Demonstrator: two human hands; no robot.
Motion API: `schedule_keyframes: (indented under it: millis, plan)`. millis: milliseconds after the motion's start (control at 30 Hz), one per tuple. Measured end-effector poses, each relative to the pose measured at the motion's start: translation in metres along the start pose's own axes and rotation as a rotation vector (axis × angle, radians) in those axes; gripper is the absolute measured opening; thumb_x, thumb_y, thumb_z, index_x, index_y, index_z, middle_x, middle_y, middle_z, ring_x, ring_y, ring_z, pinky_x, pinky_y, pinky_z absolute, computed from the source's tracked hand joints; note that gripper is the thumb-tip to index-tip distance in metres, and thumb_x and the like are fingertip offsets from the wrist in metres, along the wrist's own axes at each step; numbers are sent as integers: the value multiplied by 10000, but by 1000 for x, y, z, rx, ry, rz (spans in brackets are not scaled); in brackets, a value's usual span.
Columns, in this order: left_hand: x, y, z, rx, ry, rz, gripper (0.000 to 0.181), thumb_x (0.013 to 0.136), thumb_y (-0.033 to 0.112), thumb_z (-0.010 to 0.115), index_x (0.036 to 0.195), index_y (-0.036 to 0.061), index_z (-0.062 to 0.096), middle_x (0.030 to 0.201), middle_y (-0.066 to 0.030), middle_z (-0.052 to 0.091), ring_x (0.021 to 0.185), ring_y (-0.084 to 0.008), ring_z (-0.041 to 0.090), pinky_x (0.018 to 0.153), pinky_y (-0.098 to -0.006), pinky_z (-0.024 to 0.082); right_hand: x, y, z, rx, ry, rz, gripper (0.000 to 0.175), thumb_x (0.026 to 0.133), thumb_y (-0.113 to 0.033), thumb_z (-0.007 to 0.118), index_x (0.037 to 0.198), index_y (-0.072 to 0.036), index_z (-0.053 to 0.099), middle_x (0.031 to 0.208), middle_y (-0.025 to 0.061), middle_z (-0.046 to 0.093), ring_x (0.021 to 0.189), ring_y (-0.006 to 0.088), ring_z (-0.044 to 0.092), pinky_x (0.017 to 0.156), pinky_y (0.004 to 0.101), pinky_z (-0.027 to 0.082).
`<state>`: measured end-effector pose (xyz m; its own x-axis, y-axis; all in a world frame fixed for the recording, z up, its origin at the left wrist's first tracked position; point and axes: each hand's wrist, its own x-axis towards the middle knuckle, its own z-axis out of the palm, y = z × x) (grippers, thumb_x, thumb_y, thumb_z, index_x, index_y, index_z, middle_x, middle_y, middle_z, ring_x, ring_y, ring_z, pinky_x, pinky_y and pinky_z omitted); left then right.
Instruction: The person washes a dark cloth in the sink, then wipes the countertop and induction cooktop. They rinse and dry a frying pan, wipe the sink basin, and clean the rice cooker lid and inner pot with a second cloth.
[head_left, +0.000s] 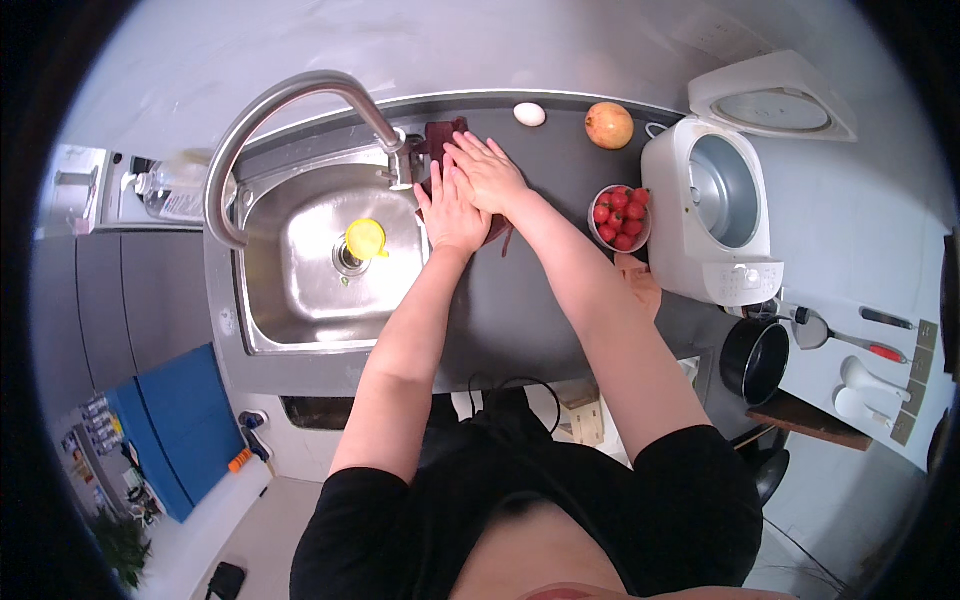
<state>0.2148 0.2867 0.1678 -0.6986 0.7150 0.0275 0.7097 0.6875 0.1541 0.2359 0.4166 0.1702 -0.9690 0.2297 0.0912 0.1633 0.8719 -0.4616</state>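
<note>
A dark red cloth (441, 139) lies on the grey countertop (517, 315), at the right rim of the stainless steel sink (315, 281). Both palms face down over it. My left hand (457, 214) rests flat on the cloth with its fingers spread. My right hand (491, 176) lies beside it, slightly farther up, and partly overlaps its edge. Neither is closed around anything. Much of the cloth is hidden beneath them; its upper end and a corner below the palms show. The base of the faucet (402, 161) stands just left of the fingertips.
A yellow lid-like disc (366, 239) sits by the drain. Behind are an egg (529, 115) and a pomegranate (609, 126). Rightward stand a bowl of cherry tomatoes (619, 217), an open white rice cooker (709, 202) and a black pot (754, 360). A peach-coloured cloth (639, 283) lies near the bowl.
</note>
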Motion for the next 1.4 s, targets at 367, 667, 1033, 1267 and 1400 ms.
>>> schedule_keyframes:
  millis: [367,667,1033,1267,1400]
  plan:
    - [-208,-33,-20,-245,-211,356,810,926,501,471,1552,11,312,1623,-211,253,1522,-369,186,1215,-563,160,-202,-123,9,28,-107,24,706,953,-340,570,1498,57,359,1600,263,286,1514,390,237,1225,519,189]
    - [-269,-178,-53,-274,-261,546,800,893,532,563,1516,62,389,1603,-166,320,1532,-325,197,1231,-580,97,-201,-243,84,-79,-249,6,996,832,-539,685,1460,141,318,1545,345,301,1493,455,236,1222,554,171]
    - [-300,-378,-91,-270,-252,374,789,910,466,544,1546,45,340,1614,-184,289,1537,-332,188,1208,-622,136,-99,-396,187,3,-213,-133,973,898,-556,589,1495,135,254,1557,327,295,1508,437,216,1220,592,103]
    - [-290,-481,-107,-114,-258,326,779,913,466,497,1552,58,318,1622,-180,278,1537,-318,198,1206,-645,103,-27,-469,240,55,-254,-96,945,938,-627,482,1497,115,306,1568,312,307,1525,396,200,1226,589,56]
    - [-272,-518,-118,-8,-262,336,784,924,542,487,1555,106,326,1614,-156,296,1533,-293,212,1207,-645,85,10,-484,258,166,-325,-22,920,937,-616,514,1506,80,321,1567,287,331,1519,378,219,1226,577,116]
